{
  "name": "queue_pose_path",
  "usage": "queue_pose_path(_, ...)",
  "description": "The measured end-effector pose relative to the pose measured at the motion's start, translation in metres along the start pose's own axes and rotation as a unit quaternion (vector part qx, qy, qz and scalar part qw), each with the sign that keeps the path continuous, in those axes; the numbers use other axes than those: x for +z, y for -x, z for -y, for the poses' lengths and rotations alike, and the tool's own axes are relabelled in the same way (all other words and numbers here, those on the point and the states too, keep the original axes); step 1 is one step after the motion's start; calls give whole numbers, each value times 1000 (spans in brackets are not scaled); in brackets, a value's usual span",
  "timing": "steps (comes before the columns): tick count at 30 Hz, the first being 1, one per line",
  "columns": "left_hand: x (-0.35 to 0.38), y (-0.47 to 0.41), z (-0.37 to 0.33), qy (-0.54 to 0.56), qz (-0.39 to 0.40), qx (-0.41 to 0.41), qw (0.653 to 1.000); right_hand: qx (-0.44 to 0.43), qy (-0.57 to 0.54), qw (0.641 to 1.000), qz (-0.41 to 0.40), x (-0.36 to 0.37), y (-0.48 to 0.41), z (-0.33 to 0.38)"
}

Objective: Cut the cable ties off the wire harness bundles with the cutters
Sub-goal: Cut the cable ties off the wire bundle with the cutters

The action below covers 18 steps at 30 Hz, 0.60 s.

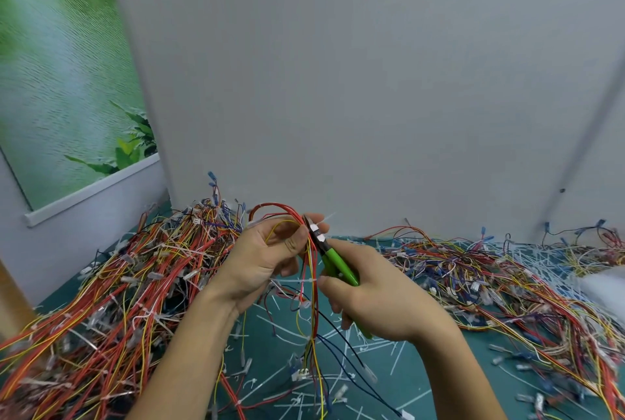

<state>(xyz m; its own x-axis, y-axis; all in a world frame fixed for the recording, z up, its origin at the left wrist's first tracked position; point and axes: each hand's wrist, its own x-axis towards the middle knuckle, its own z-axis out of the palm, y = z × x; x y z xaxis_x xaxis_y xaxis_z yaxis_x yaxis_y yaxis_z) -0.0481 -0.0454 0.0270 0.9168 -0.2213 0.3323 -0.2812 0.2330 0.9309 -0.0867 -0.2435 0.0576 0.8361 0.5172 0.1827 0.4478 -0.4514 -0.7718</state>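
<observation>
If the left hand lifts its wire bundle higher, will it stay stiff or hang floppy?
Probably floppy: below the left hand the wire bundle hangs down in loose strands. Likely light, as one hand holds it. Its dangling white connector may swing.

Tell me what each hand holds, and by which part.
The left hand grips the wire harness bundle near its looped upper end; the right hand grips the cutters by the green handles.

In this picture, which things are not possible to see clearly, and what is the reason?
- Head view: what the tip of the cutters bites; the left hand and held wires crowd it.
- Head view: the cutter handle ends; the right hand covers them.
- Head view: white object at the right edge; blurred and cut off.
</observation>
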Motion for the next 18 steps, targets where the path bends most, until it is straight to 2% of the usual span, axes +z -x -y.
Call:
queue_pose_path(8,-2,0,0,26,26,-28,999,-7,49,998,-26,-1,2,-1)
queue_pose_path(18,0,3,-4,34,24,-38,998,-1,-32,999,4,-2,2,-3)
